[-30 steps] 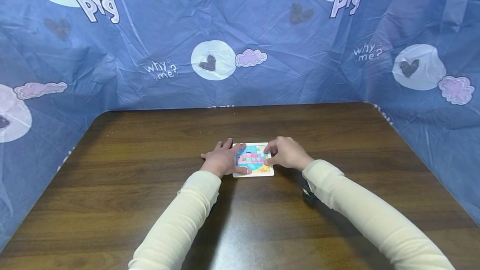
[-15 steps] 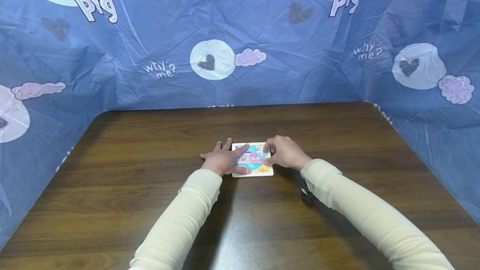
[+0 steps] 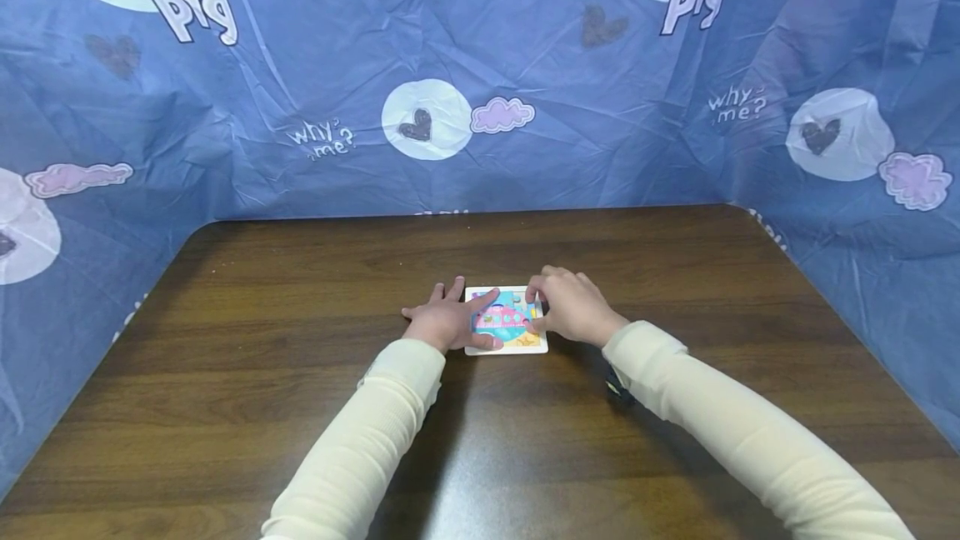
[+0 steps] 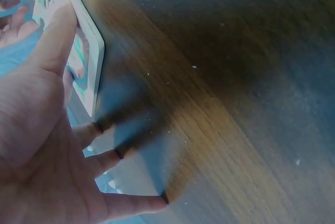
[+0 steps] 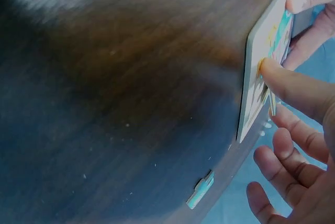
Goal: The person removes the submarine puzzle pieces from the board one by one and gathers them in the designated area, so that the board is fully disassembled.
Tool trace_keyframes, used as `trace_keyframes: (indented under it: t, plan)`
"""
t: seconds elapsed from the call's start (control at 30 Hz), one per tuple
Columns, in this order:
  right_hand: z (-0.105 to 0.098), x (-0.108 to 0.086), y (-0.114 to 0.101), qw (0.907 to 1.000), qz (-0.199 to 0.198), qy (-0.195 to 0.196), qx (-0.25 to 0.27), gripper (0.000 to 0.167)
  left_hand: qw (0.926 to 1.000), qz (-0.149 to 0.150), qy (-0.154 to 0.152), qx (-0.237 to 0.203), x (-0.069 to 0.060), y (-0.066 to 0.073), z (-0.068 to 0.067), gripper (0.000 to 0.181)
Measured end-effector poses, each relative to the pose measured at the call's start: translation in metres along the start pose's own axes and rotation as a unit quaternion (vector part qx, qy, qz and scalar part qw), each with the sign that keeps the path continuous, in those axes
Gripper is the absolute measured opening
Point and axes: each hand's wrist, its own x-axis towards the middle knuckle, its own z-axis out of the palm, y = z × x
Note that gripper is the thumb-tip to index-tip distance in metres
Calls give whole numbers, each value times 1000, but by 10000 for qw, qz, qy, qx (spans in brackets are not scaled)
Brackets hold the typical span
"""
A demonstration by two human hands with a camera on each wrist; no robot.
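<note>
A small jigsaw puzzle (image 3: 504, 319) in a white-bordered tray lies flat on the table, showing a pink submarine on blue water. Spread across the tray's left side, my left hand (image 3: 441, 322) rests with its thumb and index finger on the picture. At the right edge, my right hand (image 3: 573, 307) pinches a puzzle piece (image 5: 272, 102) between thumb and index finger. That piece stands tilted up from the tray in the right wrist view; its picture is mostly hidden. The other right fingers are loosely curled beside the tray.
A loose light-blue puzzle piece (image 5: 200, 190) lies on the wooden table (image 3: 300, 407) near the right hand, hidden from the head view. Blue printed cloth (image 3: 480, 32) hangs behind and along both sides of the table.
My right hand has risen slightly at the tray's right edge. The left index finger has shifted a little on the picture, while the tray has stayed put.
</note>
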Motion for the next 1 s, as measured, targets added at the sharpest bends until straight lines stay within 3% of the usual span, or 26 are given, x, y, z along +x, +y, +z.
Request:
trace_keyframes:
  t: [0.47, 0.63, 0.87, 1.0]
  plan:
    - [-2, -6, -7, 9920, -686, 571, -891, 32, 10000, -30, 18, 47, -2, 1, -1, 86]
    - [-6, -5, -7, 9910, -715, 509, -1012, 32, 10000, -16, 12, 51, -2, 0, -1, 85]
    - [-7, 0, 2, 9976, -463, 155, -485, 33, 10000, 20, 52, -7, -1, -1, 0, 85]
    - [-6, 0, 0, 9974, -411, 123, -573, 33, 10000, 27, 60, -30, -1, -2, 0, 85]
